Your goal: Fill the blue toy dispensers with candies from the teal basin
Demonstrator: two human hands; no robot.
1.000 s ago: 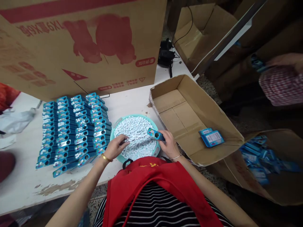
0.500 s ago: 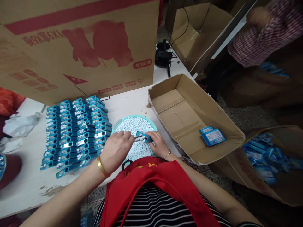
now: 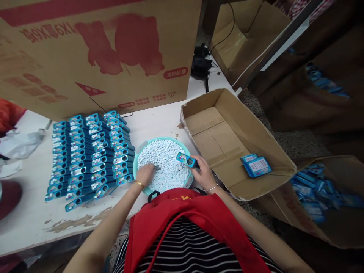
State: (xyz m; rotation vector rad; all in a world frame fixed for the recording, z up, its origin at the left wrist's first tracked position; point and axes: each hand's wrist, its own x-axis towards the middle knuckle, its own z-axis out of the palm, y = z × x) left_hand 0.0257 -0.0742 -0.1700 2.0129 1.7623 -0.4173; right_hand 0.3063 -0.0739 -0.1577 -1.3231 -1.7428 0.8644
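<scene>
My left hand (image 3: 145, 175) is low over the left side of a round mint-green basin (image 3: 135, 157), its fingers closed around a small dark tool (image 3: 156, 167) whose tip reaches the white pellets (image 3: 167, 180). The exact kind of tool cannot be made out. At the basin's right side, my right hand (image 3: 204, 174) grips a small blue box (image 3: 184, 159); a dark round hole shows in its upward face. Left of the basin, several rows of similar blue boxes (image 3: 98, 167) stand close together, many with white pellets on top.
A large printed carton (image 3: 136, 87) stands at the back of the white table (image 3: 153, 119). To the right, an open cardboard tray (image 3: 216, 136) holds blue packs (image 3: 256, 165). Another carton of blue packs (image 3: 313, 189) sits beyond it. Black devices with cables (image 3: 201, 64) lie behind.
My left hand has moved down and left with the tool, from the box to the pellets. My right hand has moved right with the blue box, whose top now shows fewer white pellets.
</scene>
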